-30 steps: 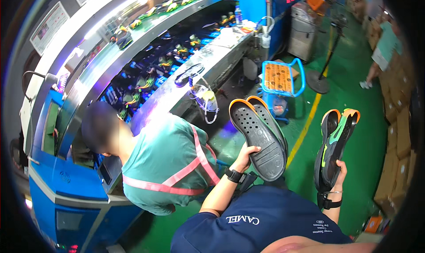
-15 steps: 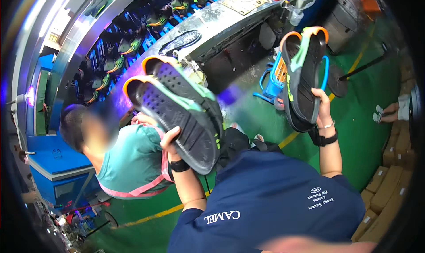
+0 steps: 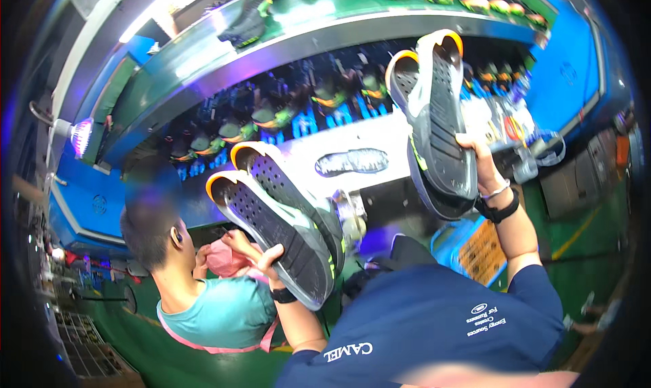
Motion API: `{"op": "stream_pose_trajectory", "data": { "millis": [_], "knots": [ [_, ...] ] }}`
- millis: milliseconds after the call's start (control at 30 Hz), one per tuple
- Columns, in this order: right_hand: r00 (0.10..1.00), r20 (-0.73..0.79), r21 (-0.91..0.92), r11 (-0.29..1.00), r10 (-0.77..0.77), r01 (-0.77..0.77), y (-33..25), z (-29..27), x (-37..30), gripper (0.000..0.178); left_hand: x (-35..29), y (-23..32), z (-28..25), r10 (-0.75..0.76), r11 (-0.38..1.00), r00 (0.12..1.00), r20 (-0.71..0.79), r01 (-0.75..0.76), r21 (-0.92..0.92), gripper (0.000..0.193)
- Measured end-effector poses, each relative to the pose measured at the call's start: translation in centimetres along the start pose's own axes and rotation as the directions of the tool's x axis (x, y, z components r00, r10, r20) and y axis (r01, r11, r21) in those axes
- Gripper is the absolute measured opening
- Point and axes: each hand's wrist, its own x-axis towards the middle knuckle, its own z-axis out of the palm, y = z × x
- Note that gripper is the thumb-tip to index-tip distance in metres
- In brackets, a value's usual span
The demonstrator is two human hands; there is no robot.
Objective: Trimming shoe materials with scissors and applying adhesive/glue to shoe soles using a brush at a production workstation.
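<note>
My left hand (image 3: pixel 272 260) is closed around the toe end of a pair of black shoe soles (image 3: pixel 288 235). They lie one behind the other, with small holes, pale green sides and orange heel rims. To the right, my right hand (image 3: pixel 484 165) grips the edge of a similar pair of shoe soles (image 3: pixel 444 127), raised with their orange ends upward. Both pairs are held up in the air in front of the bench. My fingers behind the soles are mostly hidden.
A pale bench (image 3: pixel 380 178) with a flat sole shape (image 3: pixel 351 161) on it stands ahead. Behind it runs a green conveyor (image 3: pixel 325 23) carrying shoe parts. A person in a teal shirt (image 3: pixel 237 313) is close on my left. A blue crate (image 3: pixel 468 251) is at right.
My view has swung so the bench and conveyor now stretch across the front. Both hands keep hold of their soles; in the picture the left pair sits lower and the right pair further left.
</note>
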Motion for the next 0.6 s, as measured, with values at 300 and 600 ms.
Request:
{"op": "stream_pose_trajectory", "data": {
  "millis": [300,600],
  "knots": [
    [0.874,0.469,-0.271,0.921,-0.129,0.281,-10.1,19.6,28.5,0.029,0.7,-1.8,8.8,0.308,0.945,0.926,-0.22,-0.324,-0.041,0.061],
    [0.935,0.285,-0.498,0.802,-0.209,0.331,-7.5,35.8,48.1,0.055,-1.1,-7.7,4.7,0.35,0.914,0.857,-0.378,-0.4,-0.061,0.06]
  ]
}}
